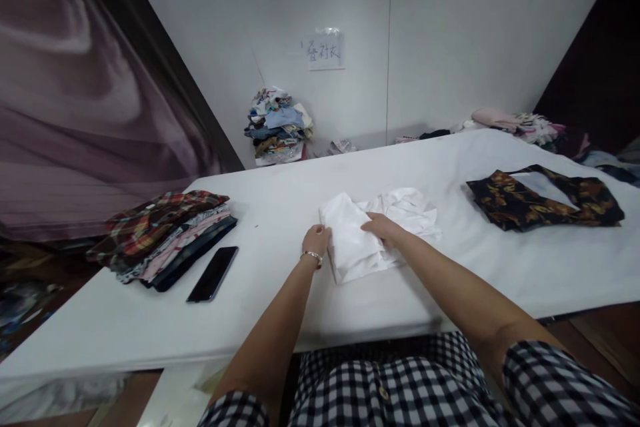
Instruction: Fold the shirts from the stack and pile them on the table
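While flat, both hands (316,240) on shirt (360,233).

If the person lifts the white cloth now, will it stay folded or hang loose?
The white cloth is probably floppy: its far part lies crumpled, so lifted by one edge it would likely sag and unfold. It looks thin and light. Both the left hand and the right hand rest on it, which suggests the fold needs support.
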`<state>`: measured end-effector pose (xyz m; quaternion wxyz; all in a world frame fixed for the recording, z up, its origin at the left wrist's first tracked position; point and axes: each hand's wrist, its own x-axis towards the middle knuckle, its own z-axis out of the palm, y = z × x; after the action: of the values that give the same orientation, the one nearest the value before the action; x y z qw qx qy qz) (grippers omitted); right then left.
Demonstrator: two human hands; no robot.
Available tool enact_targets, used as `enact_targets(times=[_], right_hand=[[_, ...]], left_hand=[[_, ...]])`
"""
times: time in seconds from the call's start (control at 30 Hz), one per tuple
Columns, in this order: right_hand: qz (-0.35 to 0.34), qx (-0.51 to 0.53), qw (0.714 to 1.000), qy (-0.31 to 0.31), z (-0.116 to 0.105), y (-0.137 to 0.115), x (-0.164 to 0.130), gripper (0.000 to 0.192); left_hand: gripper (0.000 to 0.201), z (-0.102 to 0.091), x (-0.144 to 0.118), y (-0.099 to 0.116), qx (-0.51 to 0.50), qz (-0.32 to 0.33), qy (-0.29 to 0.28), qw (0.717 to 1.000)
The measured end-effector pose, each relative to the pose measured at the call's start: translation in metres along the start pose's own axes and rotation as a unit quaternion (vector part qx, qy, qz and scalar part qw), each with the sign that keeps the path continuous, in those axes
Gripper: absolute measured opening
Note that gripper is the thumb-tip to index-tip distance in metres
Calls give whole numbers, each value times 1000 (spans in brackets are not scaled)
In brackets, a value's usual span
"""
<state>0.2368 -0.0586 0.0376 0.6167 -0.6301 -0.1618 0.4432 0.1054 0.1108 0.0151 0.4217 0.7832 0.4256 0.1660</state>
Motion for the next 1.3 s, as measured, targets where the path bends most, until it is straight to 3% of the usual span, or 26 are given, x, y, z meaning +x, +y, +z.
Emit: enact_targets(times=[0.13, 0.3, 0.4, 0.5, 0.7, 0.9, 1.03, 1.1, 1.17, 1.23, 1.3], right_hand=[[-33, 52, 998, 1, -5, 6, -5, 69], [4, -101, 993, 66, -19, 14, -9, 52], [14, -251, 962, 104, -22, 11, -9, 36], [-17, -322, 939, 120, -22, 9, -10, 25], [-29, -429, 888, 162, -30, 12, -19, 24], [-110, -575, 793, 167, -23, 12, -39, 31], [-156, -545, 800, 195, -50, 11, -58, 29], [-130, -534, 799, 242, -78, 12, -68, 28], [-62, -521, 800, 291, -107, 14, -78, 30], [6, -475, 827, 301, -128, 19, -84, 39], [39, -403, 871, 278, -135, 26, -84, 50]], left_hand=[[42, 9, -3, 4, -51, 0, -9, 999], [46, 13, -6, 12, -94, -27, -25, 995], [45, 14, -6, 14, -100, -34, -16, 994], [46, 16, -4, 13, -115, -28, -16, 993], [57, 23, 3, 9, -70, -38, -31, 996], [66, 29, 9, 22, 38, -4, -45, 998], [61, 23, 12, 30, 59, 30, -20, 998], [60, 17, 14, 28, 56, 42, 10, 998], [59, 11, 16, 23, 56, 50, 25, 997], [58, 8, 18, 16, 60, 43, 21, 997], [60, 7, 20, 10, 68, 27, 10, 997]])
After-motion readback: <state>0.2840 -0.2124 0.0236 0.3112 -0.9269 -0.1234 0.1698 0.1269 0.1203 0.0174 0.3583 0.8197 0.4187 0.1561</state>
